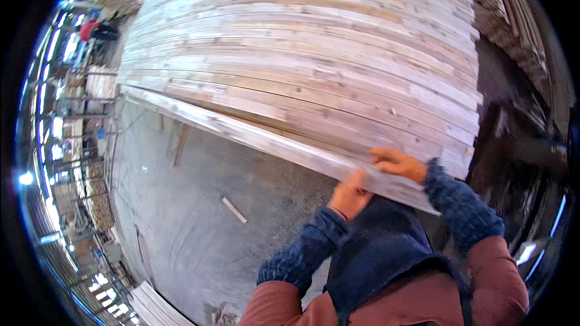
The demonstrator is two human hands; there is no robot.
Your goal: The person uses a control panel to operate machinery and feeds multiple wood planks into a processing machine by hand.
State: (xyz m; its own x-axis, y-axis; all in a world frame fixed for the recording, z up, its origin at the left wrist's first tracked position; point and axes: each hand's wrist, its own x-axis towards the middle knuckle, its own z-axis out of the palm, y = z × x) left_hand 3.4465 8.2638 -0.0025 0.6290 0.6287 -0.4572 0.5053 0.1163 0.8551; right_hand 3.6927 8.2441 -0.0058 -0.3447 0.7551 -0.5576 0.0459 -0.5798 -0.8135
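A long, pale wooden plank (272, 142) runs along the near side of a broad stack of boards (290, 48), its near end by my body. A dark gap shows between it and the stack along part of its length. My left hand (350, 195), in an orange glove, is closed on the plank's near edge, slightly blurred. Farther right, my right hand (399, 164), gloved alike, reaches across the plank with its fingers curled over the far edge. Its fingertips lie close to the outermost board of the stack.
On the grey concrete floor (187, 217) lie a small wood offcut (234, 209) and a thin strip (180, 143). More lumber is piled at the right (513, 18) and along the left (96, 196). A person in red (89, 29) is at the far left.
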